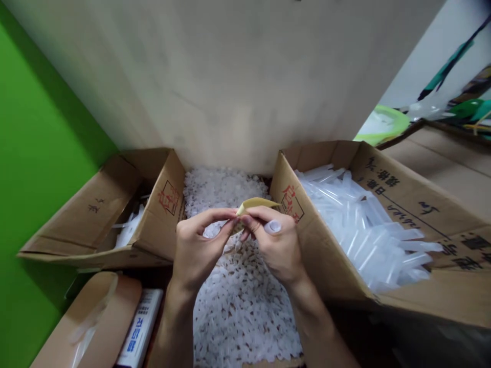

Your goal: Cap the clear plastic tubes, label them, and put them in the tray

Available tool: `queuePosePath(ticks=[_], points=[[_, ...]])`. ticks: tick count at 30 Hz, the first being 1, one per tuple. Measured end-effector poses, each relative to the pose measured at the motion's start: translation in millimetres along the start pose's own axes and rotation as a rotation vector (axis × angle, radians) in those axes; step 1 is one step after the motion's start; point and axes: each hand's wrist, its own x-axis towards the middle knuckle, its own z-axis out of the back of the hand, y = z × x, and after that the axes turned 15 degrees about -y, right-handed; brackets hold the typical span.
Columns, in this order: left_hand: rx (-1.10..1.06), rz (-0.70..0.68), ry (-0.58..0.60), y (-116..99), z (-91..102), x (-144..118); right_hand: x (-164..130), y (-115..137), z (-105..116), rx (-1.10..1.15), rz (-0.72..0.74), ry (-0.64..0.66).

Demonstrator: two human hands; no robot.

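Yellow strip (255, 203), one: centre of the frame. Left end pinched between thumb and index fingertips of the left hand (199, 245); the strip arches over the right hand (282, 248), free end pointing right. Right thumb and index finger pressed together at the strip's underside.

Translucent tube (273, 226), one: round end showing at the right hand, above the thumb; remainder hidden by the hand. Contents of the left palm: cannot tell.

Edges and room, left to right. Left carton (153, 237): right wall just beside the left hand. Bed of loose white pieces (245, 306): below the hands, filling the lane between cartons from bottom edge to pale panel (249, 76). Open air above the strip, up to the panel. Right carton (326, 250): left wall just beside the right hand; contact cannot be told.

Count, left to right. Green panel (34, 153), one, left edge. Rounded cardboard piece (118, 306), one, lower left. White box (140, 327), blue lettering, one, beside it. Hands, two. Tubes (364, 225) in right carton: many, overlapping, uncountable. Green basin (401, 122), one, upper right.
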Motion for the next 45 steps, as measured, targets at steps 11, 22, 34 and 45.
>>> queuePosePath(ticks=[11, 22, 34, 45], points=[[-0.025, 0.037, 0.015, 2.9, -2.8, 0.1, 0.4, -9.7, -0.4, 0.035, -0.006, 0.043], [-0.069, 0.04, 0.117, 3.3, 2.5, 3.3, -2.2, -9.4, -2.9, 0.013, -0.041, 0.009], [-0.067, -0.029, 0.199, 4.9, 5.9, 5.2, -3.6, -3.6, -4.4, 0.021, -0.077, 0.017], [-0.045, -0.048, 0.243, 7.7, 7.5, 7.3, -5.6, -4.3, -9.0, 0.061, -0.129, 0.015]])
